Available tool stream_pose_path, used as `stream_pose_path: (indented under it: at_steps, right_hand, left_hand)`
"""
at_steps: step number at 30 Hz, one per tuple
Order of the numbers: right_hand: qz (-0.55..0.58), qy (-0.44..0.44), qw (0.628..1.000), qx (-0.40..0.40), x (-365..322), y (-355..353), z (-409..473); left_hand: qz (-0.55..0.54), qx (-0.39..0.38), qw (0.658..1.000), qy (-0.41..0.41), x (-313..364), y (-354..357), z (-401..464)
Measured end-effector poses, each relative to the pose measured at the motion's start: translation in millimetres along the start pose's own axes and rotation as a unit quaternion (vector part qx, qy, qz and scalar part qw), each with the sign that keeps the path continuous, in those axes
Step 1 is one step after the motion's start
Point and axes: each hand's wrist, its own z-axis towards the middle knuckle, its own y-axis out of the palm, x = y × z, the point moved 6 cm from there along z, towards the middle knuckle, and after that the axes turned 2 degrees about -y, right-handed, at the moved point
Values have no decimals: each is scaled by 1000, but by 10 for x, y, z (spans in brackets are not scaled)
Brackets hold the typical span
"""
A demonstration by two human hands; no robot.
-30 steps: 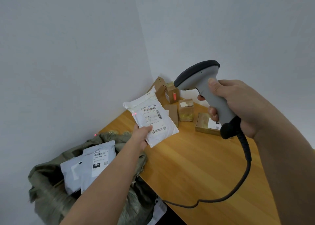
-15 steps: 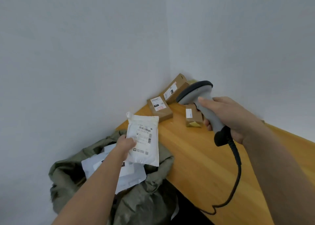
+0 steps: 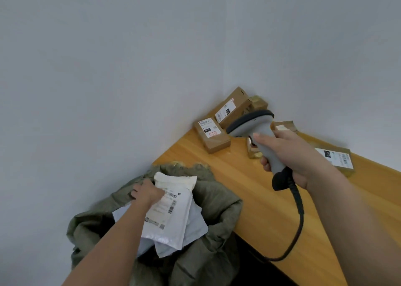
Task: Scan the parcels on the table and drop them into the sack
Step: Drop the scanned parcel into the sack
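My left hand (image 3: 145, 192) holds a white mailer parcel (image 3: 171, 209) by its upper left edge, over the open mouth of the olive-green sack (image 3: 217, 203). The mailer lies label up on other grey-white mailers (image 3: 195, 220) inside the sack. My right hand (image 3: 290, 153) grips a grey handheld barcode scanner (image 3: 253, 123) above the wooden table (image 3: 249, 183), its head pointing left. Its black cable (image 3: 298, 216) loops down off the table's front edge.
Several brown cardboard parcels with labels sit in the table's far corner: one flat (image 3: 211, 135), one leaning on the wall (image 3: 232, 107), another (image 3: 335, 157) right of my wrist. Grey walls close the corner. The sack stands off the table's left end.
My left hand has carried the white mailer down and left from above the table into the sack's mouth. The scanner has stayed in my right hand, drifting over the boxes.
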Motion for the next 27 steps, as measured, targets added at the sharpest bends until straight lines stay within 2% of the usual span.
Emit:
stream_pose_path:
  at_steps: [8,14,19,22,27]
  right_hand:
    - [93,13,984,150,114,-812,33]
    - [131,14,963,235,260,-1620,281]
    - [110,28,962,247,404,-2252,690]
    - [99,49,962,248,540,-2526,995]
    - [82,78,967,227,756,-2788,1477]
  left_hand:
    - [76,5,988,133,1222,507,-218]
    - [120,-49,953,275,2208,1131,-482]
    - [152,-67,931,326,2995,1644,-547]
    - [166,-73,926,332,3345,1955,-523]
    - [247,-69,912,320,3700,2361,-387]
